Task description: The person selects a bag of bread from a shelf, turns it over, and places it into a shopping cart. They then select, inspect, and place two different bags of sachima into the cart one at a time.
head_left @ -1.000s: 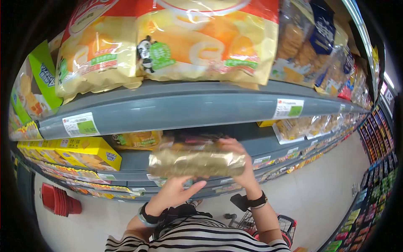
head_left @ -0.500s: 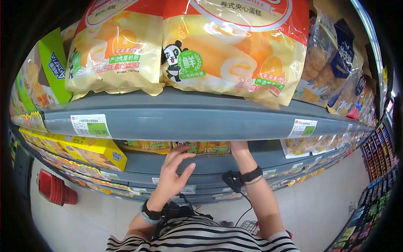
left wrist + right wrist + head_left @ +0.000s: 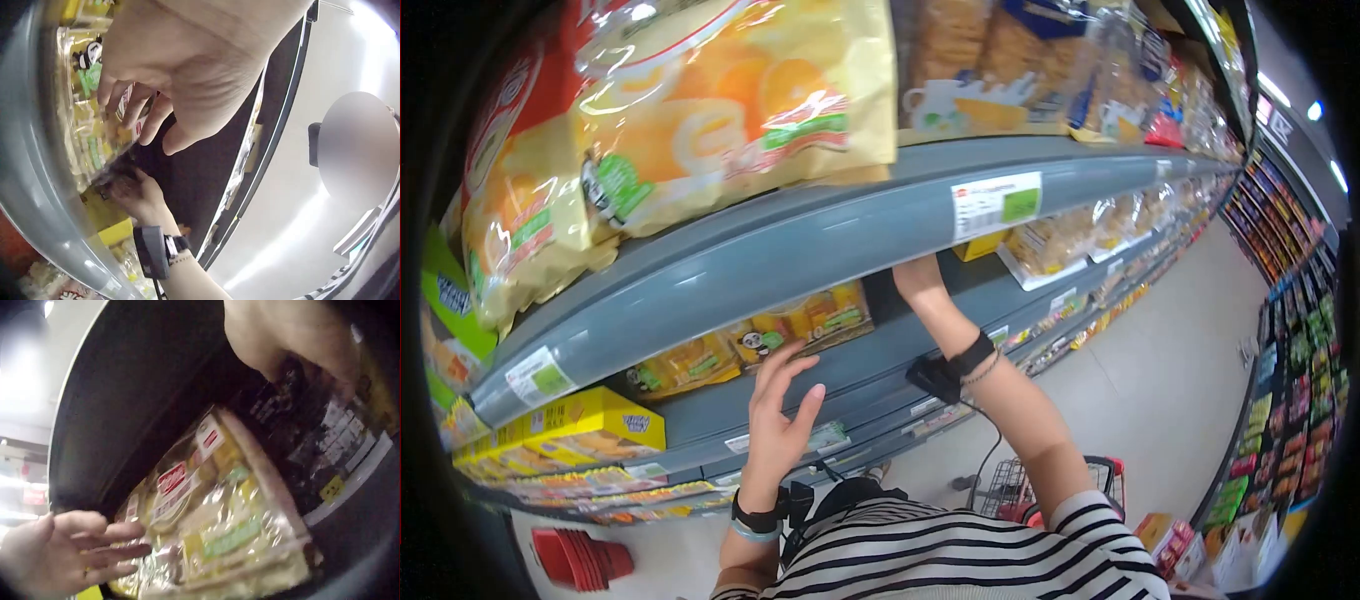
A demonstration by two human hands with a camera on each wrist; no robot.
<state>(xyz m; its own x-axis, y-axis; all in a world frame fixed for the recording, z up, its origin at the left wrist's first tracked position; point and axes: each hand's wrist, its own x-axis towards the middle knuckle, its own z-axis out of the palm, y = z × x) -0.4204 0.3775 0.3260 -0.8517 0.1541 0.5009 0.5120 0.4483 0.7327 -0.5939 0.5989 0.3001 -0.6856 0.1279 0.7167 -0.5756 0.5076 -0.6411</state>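
Observation:
My right hand [image 3: 290,337] reaches into the lower shelf, at the top of a dark clear-wrapped package [image 3: 325,444] with white print. Shadow hides its fingertips, so I cannot tell whether they hold that package. In the head view the upper shelf's lip covers part of this hand. The left hand [image 3: 780,430] hovers with loosely spread fingers at the front of a bag of packaged rolls [image 3: 800,320] with a panda on it, holding nothing. That bag [image 3: 212,531] stands upright with its red label in the right wrist view.
Large orange-and-cream cake bags [image 3: 730,120] fill the shelf above, over a grey lip [image 3: 800,250]. Yellow boxes [image 3: 580,430] stand at the left of the lower shelf, clear bread packs [image 3: 1050,245] at its right. Red baskets [image 3: 580,560] and a cart [image 3: 1010,490] are on the floor.
A second ago both hands had a gold-wrapped package in front of the shelf; now a panda bag stands on the shelf. My right hand has shifted right, deeper inside, and the left has drawn back slightly.

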